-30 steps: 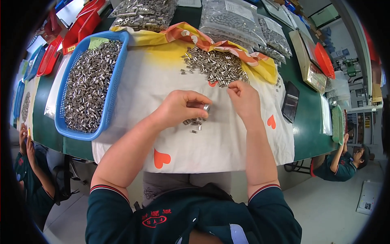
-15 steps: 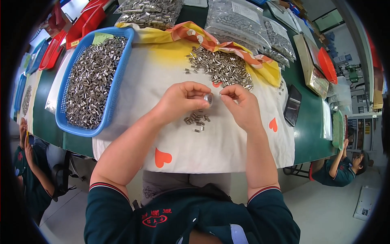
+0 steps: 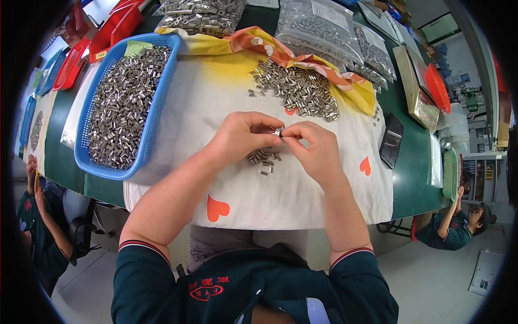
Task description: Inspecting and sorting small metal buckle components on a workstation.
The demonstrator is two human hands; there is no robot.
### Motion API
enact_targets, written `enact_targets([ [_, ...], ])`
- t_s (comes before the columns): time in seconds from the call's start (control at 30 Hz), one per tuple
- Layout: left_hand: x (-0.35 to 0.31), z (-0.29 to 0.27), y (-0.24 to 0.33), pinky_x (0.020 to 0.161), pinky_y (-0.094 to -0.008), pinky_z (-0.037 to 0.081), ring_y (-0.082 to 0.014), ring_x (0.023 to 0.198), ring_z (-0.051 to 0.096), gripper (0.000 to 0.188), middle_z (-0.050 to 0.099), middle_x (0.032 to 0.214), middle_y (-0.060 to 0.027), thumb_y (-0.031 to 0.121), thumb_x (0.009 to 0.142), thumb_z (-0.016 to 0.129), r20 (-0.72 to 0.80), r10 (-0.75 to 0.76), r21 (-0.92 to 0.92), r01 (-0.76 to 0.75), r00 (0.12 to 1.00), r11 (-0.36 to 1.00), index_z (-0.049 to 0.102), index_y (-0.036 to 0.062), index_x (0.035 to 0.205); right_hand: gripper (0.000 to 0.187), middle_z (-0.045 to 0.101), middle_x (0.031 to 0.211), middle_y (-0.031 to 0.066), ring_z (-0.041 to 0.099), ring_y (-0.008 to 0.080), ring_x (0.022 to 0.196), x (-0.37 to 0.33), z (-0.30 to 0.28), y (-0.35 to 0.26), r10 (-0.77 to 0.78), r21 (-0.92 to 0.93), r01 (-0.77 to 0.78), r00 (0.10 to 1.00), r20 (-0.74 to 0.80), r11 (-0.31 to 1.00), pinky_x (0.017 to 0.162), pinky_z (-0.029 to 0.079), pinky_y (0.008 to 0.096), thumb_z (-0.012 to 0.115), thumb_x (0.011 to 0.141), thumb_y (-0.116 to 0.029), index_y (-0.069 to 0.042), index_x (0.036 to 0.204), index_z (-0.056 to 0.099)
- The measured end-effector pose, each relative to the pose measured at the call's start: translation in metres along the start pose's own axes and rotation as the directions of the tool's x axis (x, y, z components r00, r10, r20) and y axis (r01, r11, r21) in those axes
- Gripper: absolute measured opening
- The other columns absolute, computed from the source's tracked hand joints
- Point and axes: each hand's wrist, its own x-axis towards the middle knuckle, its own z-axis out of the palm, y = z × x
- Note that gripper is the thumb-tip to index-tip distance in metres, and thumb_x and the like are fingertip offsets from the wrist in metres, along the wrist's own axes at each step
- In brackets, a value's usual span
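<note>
Over the middle of the cloth my left hand (image 3: 234, 136) pinches a small round shiny metal piece (image 3: 278, 131) between thumb and fingers. My right hand (image 3: 317, 148) is closed in a pinch, its fingertips touching the right side of that piece. Whatever sits in the right fingertips is too small and hidden to make out. Just below the hands lies a small group of short metal sleeves (image 3: 264, 156), partly covered by the left hand. A larger heap of the same sleeves (image 3: 302, 93) lies beyond the hands, against the cloth's folded yellow and orange edge (image 3: 248, 39).
At left, a blue basket (image 3: 110, 174) is full of metal sleeves. Clear bags of metal parts (image 3: 318, 35) line the back. On the right are a dark phone (image 3: 390, 140) and an orange-red tray (image 3: 437, 88). Co-workers sit at far left and far right (image 3: 456, 229).
My right hand has moved left, closing the gap so its fingertips meet the round metal piece. That piece has turned in my left hand and now shows more edge-on.
</note>
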Motion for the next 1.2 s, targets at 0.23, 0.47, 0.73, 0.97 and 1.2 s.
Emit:
enact_targets([
  [0.23,0.0,0.003,-0.003,0.068,-0.0195,0.048,-0.0062,0.075,0.056,0.029,0.061,0.083,-0.0029,0.001,0.072,0.067,0.056,0.015,0.09,-0.02,0.998,0.996,0.06,-0.0016,0.1,0.013,0.058,0.071,0.0023,0.051,0.0089,0.063,0.006,-0.01,0.015,0.206,0.162,-0.216,0.976,0.077,0.963,0.061,0.043,0.0232,0.062,0.072,-0.005,-0.002,0.085,0.062],
  [0.47,0.001,0.003,-0.004,0.069,-0.019,0.047,-0.0054,0.076,0.056,0.029,0.059,0.083,-0.0008,-0.003,0.073,0.065,0.069,-0.019,0.099,0.012,0.997,0.995,0.059,-0.0015,0.101,0.008,0.057,0.075,0.0092,0.056,0.024,0.071,0.019,-0.001,0.048,0.06,-0.332,-0.109,0.986,-0.155,0.937,0.064,0.045,0.0336,0.06,0.072,-0.008,-0.005,0.08,0.06],
  [0.73,0.003,0.0,-0.004,0.069,-0.02,0.048,-0.0053,0.075,0.055,0.029,0.059,0.083,-0.001,0.001,0.074,0.065,0.055,0.029,-0.07,-0.025,0.998,0.997,0.058,-0.0011,0.102,0.007,0.056,0.075,0.0098,0.056,0.0243,0.071,0.016,-0.003,0.042,0.093,-0.39,-0.12,0.992,-0.088,0.913,0.065,0.045,0.0341,0.058,0.072,-0.006,-0.004,0.078,0.06],
  [0.97,0.004,-0.004,-0.001,0.071,-0.0206,0.047,-0.0065,0.079,0.057,0.03,0.061,0.088,-0.0039,0.0,0.075,0.064,0.037,0.024,-0.129,-0.019,0.999,0.991,0.056,-0.0021,0.104,0.007,0.059,0.079,0.0056,0.055,0.0139,0.071,0.008,-0.003,0.017,0.215,0.36,-0.209,0.976,0.024,0.909,0.065,0.044,0.0259,0.06,0.074,-0.004,-0.002,0.081,0.06],
  [1.2,0.003,-0.002,-0.004,0.07,-0.0209,0.047,-0.0077,0.077,0.058,0.03,0.062,0.085,-0.0041,0.001,0.075,0.064,0.038,0.039,-0.112,-0.034,0.999,0.993,0.057,-0.0021,0.104,0.008,0.06,0.079,0.0016,0.054,0.0087,0.07,0.004,0.002,0.002,0.145,0.277,-0.155,0.988,0.057,0.948,0.066,0.043,0.0223,0.059,0.074,0.001,-0.001,0.081,0.06],
])
